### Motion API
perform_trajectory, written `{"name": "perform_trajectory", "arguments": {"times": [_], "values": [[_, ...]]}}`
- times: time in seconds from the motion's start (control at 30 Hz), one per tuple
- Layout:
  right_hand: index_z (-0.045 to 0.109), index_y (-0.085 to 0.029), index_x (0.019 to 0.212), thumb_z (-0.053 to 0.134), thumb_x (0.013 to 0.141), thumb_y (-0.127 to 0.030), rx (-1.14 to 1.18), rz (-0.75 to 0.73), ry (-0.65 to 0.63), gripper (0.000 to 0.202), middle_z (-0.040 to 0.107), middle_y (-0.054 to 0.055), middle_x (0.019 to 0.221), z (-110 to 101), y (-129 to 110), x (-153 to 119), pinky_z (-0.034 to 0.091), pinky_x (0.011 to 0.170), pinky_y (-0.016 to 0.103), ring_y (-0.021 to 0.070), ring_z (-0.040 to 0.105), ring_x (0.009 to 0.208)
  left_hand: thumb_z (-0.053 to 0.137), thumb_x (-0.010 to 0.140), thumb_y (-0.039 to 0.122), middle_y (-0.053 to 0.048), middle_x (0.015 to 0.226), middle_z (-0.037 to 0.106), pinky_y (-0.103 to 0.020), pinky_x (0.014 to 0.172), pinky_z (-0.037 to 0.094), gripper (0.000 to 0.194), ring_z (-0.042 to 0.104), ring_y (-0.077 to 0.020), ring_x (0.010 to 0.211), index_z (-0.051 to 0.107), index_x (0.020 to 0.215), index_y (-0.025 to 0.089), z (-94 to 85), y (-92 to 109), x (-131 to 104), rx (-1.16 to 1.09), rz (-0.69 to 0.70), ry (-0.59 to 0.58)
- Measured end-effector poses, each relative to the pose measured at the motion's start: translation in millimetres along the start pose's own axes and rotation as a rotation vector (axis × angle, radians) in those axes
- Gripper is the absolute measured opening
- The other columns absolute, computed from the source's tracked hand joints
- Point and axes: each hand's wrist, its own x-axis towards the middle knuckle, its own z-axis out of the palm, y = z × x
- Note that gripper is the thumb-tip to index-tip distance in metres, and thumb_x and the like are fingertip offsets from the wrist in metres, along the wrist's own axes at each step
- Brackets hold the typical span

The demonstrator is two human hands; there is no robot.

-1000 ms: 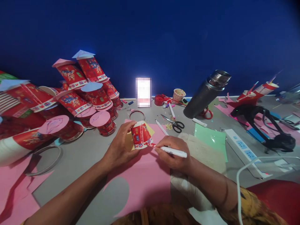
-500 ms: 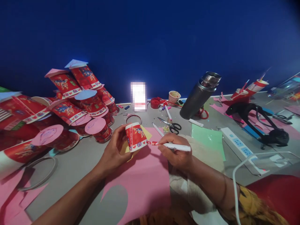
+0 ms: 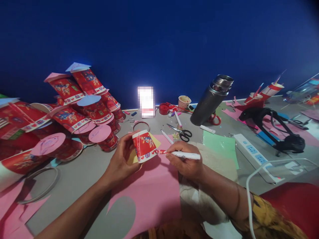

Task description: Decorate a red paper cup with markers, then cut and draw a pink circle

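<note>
A red patterned paper cup (image 3: pixel 144 145) is gripped by my left hand (image 3: pixel 122 159), tilted, with its white rim band low. Behind it shows a piece of yellow paper (image 3: pixel 155 140). My right hand (image 3: pixel 185 160) is closed around a white marker (image 3: pixel 190 155), whose red-stained tip end meets the cup's lower right edge. Beneath both hands lies a pink paper sheet (image 3: pixel 154 196) with a round cut-out.
Many decorated red cups (image 3: pixel 69 119) are stacked at the left. Black scissors (image 3: pixel 184 134), a dark metal flask (image 3: pixel 208 104), green paper (image 3: pixel 220 147), a power strip (image 3: pixel 256 156) and a black strapped object (image 3: pixel 289 142) lie beyond and to the right.
The view has shifted slightly, so most things sit a little further left. Both hands keep their hold, with the marker still against the cup.
</note>
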Motion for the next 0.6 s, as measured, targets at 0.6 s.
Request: {"name": "perform_trajectory", "arguments": {"times": [0.6], "values": [[0.07, -0.021, 0.088, 0.067, 0.098, -0.023, 0.034, 0.072, -0.036, 0.01, 0.078, 0.002, 0.077, 0.2, -3.9, -2.3, 0.053, 0.058, 0.022, 0.0119, 0.068, 0.061, 0.089, 0.071, 0.012, -0.013, 0.165, 0.044, -0.06, 0.13, 0.037, 0.092, 0.046, -0.0369, 0.154, 0.046, 0.15, 0.032, -0.7, -3.4, -1.7, 0.036, 0.028, 0.031]]}}
